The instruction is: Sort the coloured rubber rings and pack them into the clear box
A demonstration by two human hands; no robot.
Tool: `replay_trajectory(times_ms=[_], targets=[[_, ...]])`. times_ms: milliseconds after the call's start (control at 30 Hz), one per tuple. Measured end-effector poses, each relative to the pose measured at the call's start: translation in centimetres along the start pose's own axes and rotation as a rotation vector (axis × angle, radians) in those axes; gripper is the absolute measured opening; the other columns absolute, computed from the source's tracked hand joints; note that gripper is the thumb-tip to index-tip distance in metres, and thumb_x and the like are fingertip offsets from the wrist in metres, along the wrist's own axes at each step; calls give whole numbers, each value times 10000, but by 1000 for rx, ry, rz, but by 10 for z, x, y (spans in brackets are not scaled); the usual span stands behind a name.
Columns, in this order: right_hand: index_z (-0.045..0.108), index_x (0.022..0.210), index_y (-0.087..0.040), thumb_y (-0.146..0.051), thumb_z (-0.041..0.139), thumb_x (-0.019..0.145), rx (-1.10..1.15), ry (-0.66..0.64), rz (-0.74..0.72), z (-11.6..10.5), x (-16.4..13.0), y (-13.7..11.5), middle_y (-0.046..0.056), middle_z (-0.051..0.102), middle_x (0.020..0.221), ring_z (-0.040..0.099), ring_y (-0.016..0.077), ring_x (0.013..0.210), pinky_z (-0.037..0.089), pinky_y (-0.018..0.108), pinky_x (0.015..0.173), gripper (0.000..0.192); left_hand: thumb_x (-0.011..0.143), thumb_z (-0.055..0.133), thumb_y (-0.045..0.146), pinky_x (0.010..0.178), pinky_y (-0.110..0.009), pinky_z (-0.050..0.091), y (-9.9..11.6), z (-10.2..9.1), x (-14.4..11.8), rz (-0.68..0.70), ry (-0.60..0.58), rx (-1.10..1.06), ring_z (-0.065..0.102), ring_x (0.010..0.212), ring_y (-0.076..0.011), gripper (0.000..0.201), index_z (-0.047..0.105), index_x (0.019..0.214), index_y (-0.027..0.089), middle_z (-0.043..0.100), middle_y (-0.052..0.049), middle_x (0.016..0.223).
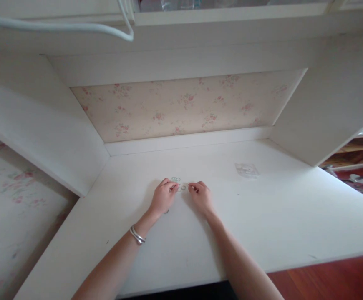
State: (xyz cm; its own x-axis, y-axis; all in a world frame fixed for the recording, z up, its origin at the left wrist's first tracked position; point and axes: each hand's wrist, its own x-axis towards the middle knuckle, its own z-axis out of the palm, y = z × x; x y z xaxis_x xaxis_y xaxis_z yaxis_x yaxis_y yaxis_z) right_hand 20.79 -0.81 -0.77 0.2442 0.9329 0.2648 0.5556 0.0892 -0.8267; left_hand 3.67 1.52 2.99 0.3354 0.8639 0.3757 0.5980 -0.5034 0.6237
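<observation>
Several small thin rings (183,188) lie on the white tabletop between my two hands. A few more greenish rings (175,179) are just beyond my left fingertips. My left hand (164,194) is closed in a pinch at the edge of the rings; what sits between its fingertips is too small to name. My right hand (200,196) is also pinched, to the right of the rings, and its fingertips' contents cannot be made out. Part of another dark ring (166,211) shows beside my left wrist.
A small clear plastic bag (247,170) lies on the white table (263,216) to the right. White panels enclose the table at left, right and back. A white cable or arm (59,27) hangs at upper left. Metal utensils (361,179) are visible at far right.
</observation>
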Motion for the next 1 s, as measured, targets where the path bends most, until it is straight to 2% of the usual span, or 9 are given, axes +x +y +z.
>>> replay_trajectory(times_ms=[133,267,500,700,1000], targets=[[683,1074,-280,-249,481,857,-285,-158,-126,3,-7,-4,38,610,954,591,142,781,417,257,732,299,906,502,342,698,-233,483,-8,-21,-24,-24,23,-43,586,753,-125,227,676,918,196,600,-31,863],[679,1077,-320,-273,457,893,-455,-210,-136,2,-8,-9,30,605,962,592,145,798,401,260,734,292,910,494,346,686,-234,482,-15,-34,-53,-34,8,-25,579,740,-129,230,678,913,208,593,-32,844],[694,922,-249,-291,438,917,-489,-204,-126,2,-9,-14,28,595,960,576,124,770,379,239,711,259,921,482,314,680,-215,474,-21,-38,-80,-2,-73,-1,578,725,-113,225,689,913,226,604,-19,819],[670,879,-226,-262,422,930,-496,-210,-156,3,-10,-14,43,591,932,567,136,771,371,265,730,256,938,450,311,717,-226,472,-24,-37,-85,25,-158,125,595,730,-112,256,696,947,242,622,-19,846],[632,890,-220,-266,416,934,-464,-179,-206,8,-10,-4,62,579,935,562,152,762,388,289,734,225,945,431,305,718,-220,471,-24,-38,-86,20,-200,203,612,770,-112,263,687,987,264,635,-7,881]])
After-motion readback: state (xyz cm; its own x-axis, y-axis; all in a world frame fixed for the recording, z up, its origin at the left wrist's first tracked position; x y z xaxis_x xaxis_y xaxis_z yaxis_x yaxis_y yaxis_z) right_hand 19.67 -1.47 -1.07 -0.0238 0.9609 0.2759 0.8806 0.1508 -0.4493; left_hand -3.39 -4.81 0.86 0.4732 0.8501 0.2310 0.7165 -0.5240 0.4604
